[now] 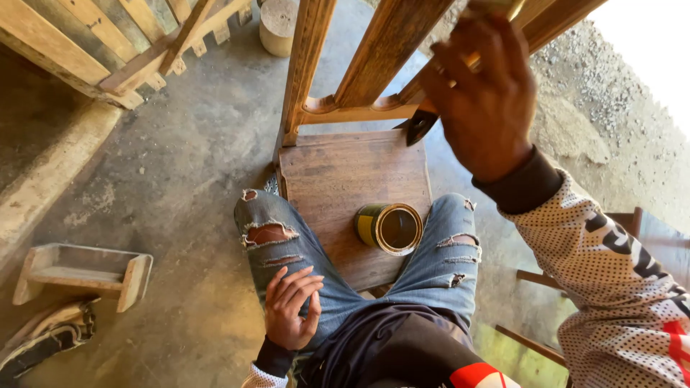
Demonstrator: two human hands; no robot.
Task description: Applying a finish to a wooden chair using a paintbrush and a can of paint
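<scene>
A: R hand (483, 100) first. Pose?

B: Raised high, arm coming in from lower right in a dotted white sleeve w/ dark cuff. Back of hand faces the camera, fingers (460, 54) curled shut around a brush handle. Firm wrap, no gap showing.

A: The paintbrush (420, 126) itself, which way?

B: Long axis diagonal, upper right to lower left. Handle end hidden inside the fist, yellowish bit peeks out near top edge. Dark bristle head points down-left, tip touching or just beside the lower rail of the wooden chair frame (359, 86). Can't tell for sure if there's contact.

A: L hand (291, 309)?

B: Resting on the left thigh, on torn blue jeans (287, 251). Fingers loosely spread, relaxed, holds nothing.

A: What else nr the work?

B: Small open can (390, 228), yellow-green side, dark liquid inside, stands upright on the wooden seat (345, 172) between the knees. Well below the brush head. Seat looks dark and glossy.

A: Surroundings?

B: Concrete floor (187, 144). Small low wooden stool (83, 273) on its side at left, apart from the person. More bare timber frames top left.
</scene>
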